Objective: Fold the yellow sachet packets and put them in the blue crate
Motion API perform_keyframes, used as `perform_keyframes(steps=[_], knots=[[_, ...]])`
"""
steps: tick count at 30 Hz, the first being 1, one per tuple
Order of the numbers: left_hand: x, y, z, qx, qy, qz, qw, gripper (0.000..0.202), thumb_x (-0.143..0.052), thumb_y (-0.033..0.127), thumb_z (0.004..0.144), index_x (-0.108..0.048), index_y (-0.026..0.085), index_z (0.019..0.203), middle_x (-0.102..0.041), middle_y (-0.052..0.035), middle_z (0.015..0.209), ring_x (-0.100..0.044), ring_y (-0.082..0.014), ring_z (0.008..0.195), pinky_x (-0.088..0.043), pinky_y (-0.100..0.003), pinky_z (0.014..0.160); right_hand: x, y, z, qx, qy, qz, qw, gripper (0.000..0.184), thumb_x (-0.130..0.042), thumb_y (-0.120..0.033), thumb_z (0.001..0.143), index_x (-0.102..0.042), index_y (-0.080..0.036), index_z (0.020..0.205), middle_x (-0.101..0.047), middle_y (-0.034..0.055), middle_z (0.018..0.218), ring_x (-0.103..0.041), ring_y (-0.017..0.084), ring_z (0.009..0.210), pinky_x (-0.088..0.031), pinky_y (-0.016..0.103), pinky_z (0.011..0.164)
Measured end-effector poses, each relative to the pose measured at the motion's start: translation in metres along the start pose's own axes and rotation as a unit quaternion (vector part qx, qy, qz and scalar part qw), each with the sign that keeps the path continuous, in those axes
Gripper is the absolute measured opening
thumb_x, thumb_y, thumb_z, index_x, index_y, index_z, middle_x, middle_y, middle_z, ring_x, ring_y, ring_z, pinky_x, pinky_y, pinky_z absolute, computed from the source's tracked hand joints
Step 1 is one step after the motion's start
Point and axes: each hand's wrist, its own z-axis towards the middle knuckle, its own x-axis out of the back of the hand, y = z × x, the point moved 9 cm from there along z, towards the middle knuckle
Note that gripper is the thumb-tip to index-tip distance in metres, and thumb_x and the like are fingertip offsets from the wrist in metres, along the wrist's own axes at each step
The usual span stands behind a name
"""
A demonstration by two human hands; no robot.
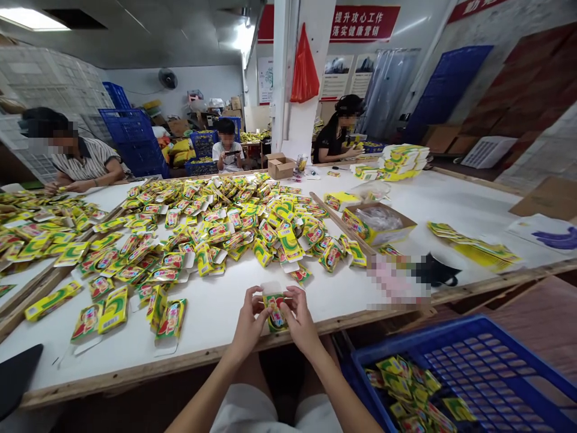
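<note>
Between my hands, at the near edge of the white table (pixel 211 313), is a small yellow-green printed carton (pixel 276 316). Its white end flap stands up at the far end. My left hand (pixel 252 313) grips the carton's left side, and my right hand (pixel 295 313) grips its right side, with both thumbs on the front face. Whatever is inside the carton is hidden. Beyond my hands spreads a large heap of similar cartons (pixel 216 228), many with white flaps sticking out. A few loose cartons (pixel 171 322) lie to the left of my hands.
A blue crate (pixel 487 361) at lower right holds several cartons. On the right of the table are an open box with clear plastic (pixel 378 222), flat cartons (pixel 473 246) and a black item (pixel 435 270). Wooden strips divide the table. Three people sit around it.
</note>
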Motion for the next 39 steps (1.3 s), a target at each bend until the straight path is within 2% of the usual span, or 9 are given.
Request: perform_keyframes(steps=[6,10,13,17,22,24,27,33,39], knots=[[-0.003,0.004,0.006,-0.021,-0.04,0.067,0.997,0.022,-0.056,0.033,0.085,-0.06,0.018,0.101,-0.067,-0.0066,0.098,-0.063,-0.0205,0.09,-0.049,-0.033,0.082,0.005,-0.012,0.006,0.011,-0.096,-0.071,0.993,0.029,-0.049,-0.026,0.088,-0.049,-0.023,0.118,-0.065,0.0018,0.088,-0.064,0.017,0.083,-0.051,0.031,0.079],[0.005,0.009,0.009,-0.035,-0.025,0.094,0.995,0.024,-0.054,0.033,0.086,-0.059,0.018,0.105,-0.067,-0.0058,0.095,-0.063,-0.0195,0.088,-0.049,-0.033,0.082,-0.001,-0.017,0.014,0.015,-0.131,-0.098,0.986,0.032,-0.05,-0.023,0.086,-0.05,-0.024,0.118,-0.063,-0.0007,0.082,-0.063,0.016,0.078,-0.05,0.03,0.078],[0.012,0.012,0.01,-0.041,-0.014,0.103,0.994,0.025,-0.054,0.032,0.086,-0.056,0.019,0.108,-0.066,-0.0034,0.088,-0.062,-0.0173,0.081,-0.05,-0.031,0.077,-0.008,-0.016,0.019,0.007,-0.151,-0.096,0.984,0.024,-0.052,-0.024,0.085,-0.057,-0.022,0.108,-0.065,0.0,0.082,-0.062,0.016,0.078,-0.05,0.03,0.076],[0.014,0.013,0.012,-0.041,-0.025,0.11,0.993,0.019,-0.053,0.031,0.087,-0.057,0.019,0.102,-0.066,-0.0051,0.092,-0.063,-0.0181,0.086,-0.051,-0.033,0.08,-0.007,-0.016,0.032,0.03,-0.098,-0.096,0.99,0.014,-0.054,-0.029,0.084,-0.064,-0.019,0.085,-0.066,0.0046,0.088,-0.062,0.019,0.085,-0.05,0.031,0.079],[0.014,0.016,0.009,-0.062,0.017,0.076,0.995,0.025,-0.053,0.03,0.087,-0.05,0.021,0.11,-0.064,-0.0073,0.106,-0.062,-0.0192,0.101,-0.049,-0.036,0.089,-0.007,-0.014,0.039,0.038,-0.057,-0.039,0.997,0.02,-0.055,-0.026,0.084,-0.063,-0.019,0.101,-0.067,0.0045,0.087,-0.064,0.018,0.082,-0.052,0.032,0.077],[0.013,0.017,0.007,-0.062,0.025,0.085,0.994,0.023,-0.053,0.03,0.087,-0.051,0.02,0.108,-0.065,-0.0073,0.104,-0.063,-0.0192,0.098,-0.049,-0.035,0.088,-0.012,-0.019,0.035,0.053,-0.081,-0.056,0.994,0.017,-0.056,-0.026,0.084,-0.066,-0.019,0.096,-0.068,0.0053,0.09,-0.064,0.019,0.086,-0.052,0.032,0.079],[0.012,0.02,0.004,-0.06,0.034,0.11,0.992,0.017,-0.053,0.032,0.087,-0.06,0.018,0.092,-0.067,-0.0073,0.094,-0.063,-0.0199,0.09,-0.049,-0.034,0.083,-0.015,-0.03,0.028,0.077,-0.1,-0.077,0.989,0.014,-0.059,-0.027,0.084,-0.069,-0.019,0.087,-0.068,0.0063,0.093,-0.063,0.019,0.089,-0.051,0.031,0.08],[0.019,0.017,0.008,-0.031,0.088,0.079,0.992,0.018,-0.06,0.033,0.082,-0.062,0.017,0.089,-0.066,-0.0046,0.085,-0.062,-0.0178,0.079,-0.05,-0.029,0.074,-0.014,-0.033,0.031,0.055,-0.05,-0.118,0.99,0.015,-0.057,-0.031,0.083,-0.066,-0.019,0.082,-0.068,0.0039,0.079,-0.062,0.017,0.072,-0.05,0.029,0.07],[0.023,0.009,0.016,-0.013,0.113,0.057,0.992,0.016,-0.061,0.033,0.08,-0.062,0.017,0.082,-0.065,-0.002,0.075,-0.059,-0.0152,0.071,-0.048,-0.026,0.067,-0.013,-0.027,0.039,0.019,-0.048,-0.12,0.991,0.019,-0.056,-0.035,0.083,-0.065,-0.018,0.078,-0.067,0.0027,0.073,-0.061,0.017,0.067,-0.049,0.028,0.066]])
